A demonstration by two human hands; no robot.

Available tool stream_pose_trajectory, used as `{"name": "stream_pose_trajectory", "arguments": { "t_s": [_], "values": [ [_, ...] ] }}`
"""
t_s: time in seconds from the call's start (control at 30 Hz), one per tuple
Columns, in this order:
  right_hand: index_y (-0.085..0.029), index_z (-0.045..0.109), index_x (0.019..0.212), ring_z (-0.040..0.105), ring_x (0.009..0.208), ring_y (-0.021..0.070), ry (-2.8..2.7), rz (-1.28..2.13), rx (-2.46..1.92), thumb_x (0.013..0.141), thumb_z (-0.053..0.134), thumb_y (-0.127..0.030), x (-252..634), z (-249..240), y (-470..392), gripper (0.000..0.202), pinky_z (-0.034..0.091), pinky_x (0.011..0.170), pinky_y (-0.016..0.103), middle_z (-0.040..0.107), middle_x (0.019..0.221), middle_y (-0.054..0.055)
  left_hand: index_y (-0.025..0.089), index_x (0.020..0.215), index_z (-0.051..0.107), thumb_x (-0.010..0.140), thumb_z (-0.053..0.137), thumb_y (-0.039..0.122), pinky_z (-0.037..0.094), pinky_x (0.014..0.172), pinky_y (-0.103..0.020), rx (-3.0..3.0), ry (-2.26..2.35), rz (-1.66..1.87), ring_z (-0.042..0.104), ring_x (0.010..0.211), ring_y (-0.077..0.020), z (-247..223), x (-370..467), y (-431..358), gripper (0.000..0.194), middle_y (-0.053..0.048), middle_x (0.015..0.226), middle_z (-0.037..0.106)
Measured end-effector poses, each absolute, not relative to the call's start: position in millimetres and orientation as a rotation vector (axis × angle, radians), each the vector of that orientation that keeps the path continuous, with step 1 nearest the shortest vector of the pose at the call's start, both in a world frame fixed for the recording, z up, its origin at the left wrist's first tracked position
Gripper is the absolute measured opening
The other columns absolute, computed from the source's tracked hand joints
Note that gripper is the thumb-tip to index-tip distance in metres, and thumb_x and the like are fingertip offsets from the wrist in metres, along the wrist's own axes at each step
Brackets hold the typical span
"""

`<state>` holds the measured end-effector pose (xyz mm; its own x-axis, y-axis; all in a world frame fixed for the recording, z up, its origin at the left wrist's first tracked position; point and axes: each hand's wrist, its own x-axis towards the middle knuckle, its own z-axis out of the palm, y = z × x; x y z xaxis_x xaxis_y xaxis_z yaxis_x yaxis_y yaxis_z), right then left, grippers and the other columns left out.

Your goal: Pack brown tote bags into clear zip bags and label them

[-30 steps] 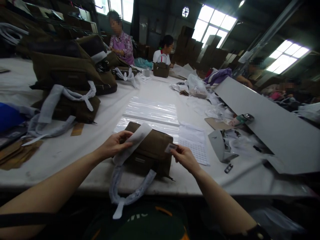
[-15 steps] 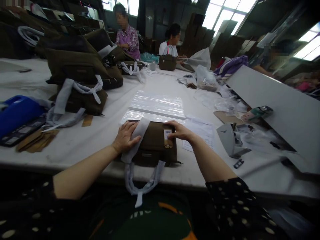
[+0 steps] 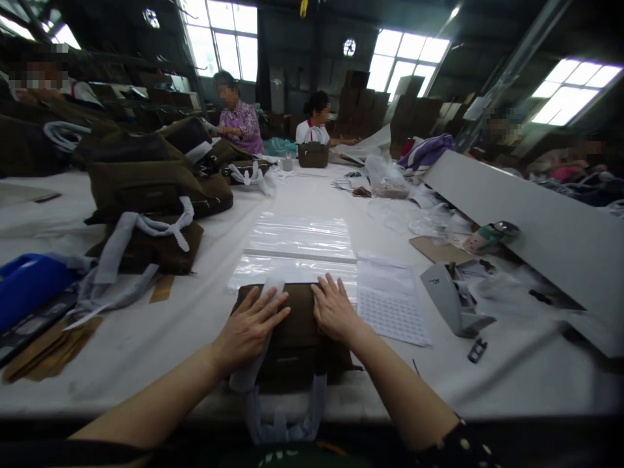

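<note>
A dark olive handbag (image 3: 295, 331) lies flat before me at the table's front edge. Its paper-wrapped handles (image 3: 287, 429) hang toward my body. My left hand (image 3: 251, 328) rests on the bag's left part with fingers spread, over a white wrapped strap (image 3: 248, 377). On the bag's right side lies my right hand (image 3: 336, 309), fingers stretched out near the far edge. The tag on the bag is out of sight, and my right hand covers that area. Just beyond the bag are clear plastic sleeves (image 3: 299, 237), and a printed sheet (image 3: 392, 302) lies to the right.
Olive bags (image 3: 139, 175) are piled at left, near a blue container (image 3: 32, 286) and brown paper tags (image 3: 53, 351). At right are a grey tag dispenser (image 3: 451, 302), a small dark clip (image 3: 478, 351), a bottle (image 3: 492, 235) and a slanted white board (image 3: 511, 227). Co-workers (image 3: 238, 123) are across the table.
The view has tilted up. My right hand has flattened from a curled hold at the brown tag, which no longer shows. My left hand's fingers have spread over the strap.
</note>
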<state>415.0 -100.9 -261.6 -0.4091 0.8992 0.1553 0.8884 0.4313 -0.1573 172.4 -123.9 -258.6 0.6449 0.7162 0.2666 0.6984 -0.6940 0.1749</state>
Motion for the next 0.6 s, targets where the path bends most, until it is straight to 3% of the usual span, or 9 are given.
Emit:
{"name": "stream_pose_trajectory", "arguments": {
  "t_s": [0.07, 0.2, 0.43, 0.5, 0.6],
  "values": [
    [-0.011, 0.036, 0.136, 0.013, 0.136, 0.0307, -2.446, 0.043, -1.558, 0.086, 0.046, -0.032, 405.7, -271.4, -99.6, 0.055, 0.009, 0.109, 0.053, 0.027, 0.145, 0.016, 0.025, 0.139, 0.03, 0.089, 0.039, 0.03, 0.008, 0.11, -0.049, 2.727, 1.144, 0.339, 0.024, 0.135, -0.0259, -259.3, 177.2, -111.0, 0.05, -0.004, 0.144, 0.035],
    [-0.016, 0.029, 0.14, 0.01, 0.137, 0.0307, -2.479, 0.164, -1.62, 0.084, 0.049, -0.05, 397.5, -287.3, -90.4, 0.068, 0.006, 0.108, 0.056, 0.019, 0.148, 0.013, 0.023, 0.141, 0.025, 0.086, 0.044, 0.046, 0.005, 0.11, -0.052, 2.602, 1.125, 0.266, 0.024, 0.134, -0.0288, -277.6, 177.7, -91.5, 0.062, -0.008, 0.146, 0.028],
    [-0.021, 0.026, 0.141, 0.011, 0.137, 0.0318, -2.435, 0.249, -1.651, 0.082, 0.052, -0.045, 391.9, -302.0, -81.2, 0.069, 0.006, 0.107, 0.06, 0.015, 0.149, 0.011, 0.028, 0.14, 0.023, 0.085, 0.048, 0.042, 0.003, 0.109, -0.057, 2.474, 1.095, 0.31, 0.023, 0.134, -0.0301, -299.5, 174.7, -84.5, 0.062, -0.006, 0.146, 0.027],
    [-0.023, 0.029, 0.14, 0.014, 0.136, 0.0321, -2.406, 0.297, -1.578, 0.083, 0.051, -0.045, 396.7, -299.6, -84.1, 0.065, 0.007, 0.107, 0.06, 0.021, 0.148, 0.01, 0.031, 0.139, 0.027, 0.085, 0.048, 0.042, 0.005, 0.11, -0.056, 2.363, 1.031, 0.301, 0.025, 0.134, -0.0295, -289.8, 170.5, -83.6, 0.059, -0.003, 0.145, 0.029],
    [-0.024, 0.035, 0.137, 0.018, 0.135, 0.0307, -2.229, 0.419, -1.409, 0.088, 0.041, -0.049, 417.7, -294.3, -80.2, 0.056, 0.014, 0.108, 0.058, 0.027, 0.146, 0.008, 0.031, 0.127, 0.049, 0.087, 0.044, 0.04, 0.019, 0.111, -0.046, 2.119, 1.075, 0.504, 0.034, 0.13, -0.0258, -266.5, 155.9, -68.8, 0.041, 0.0, 0.138, 0.043]
  ]
}}
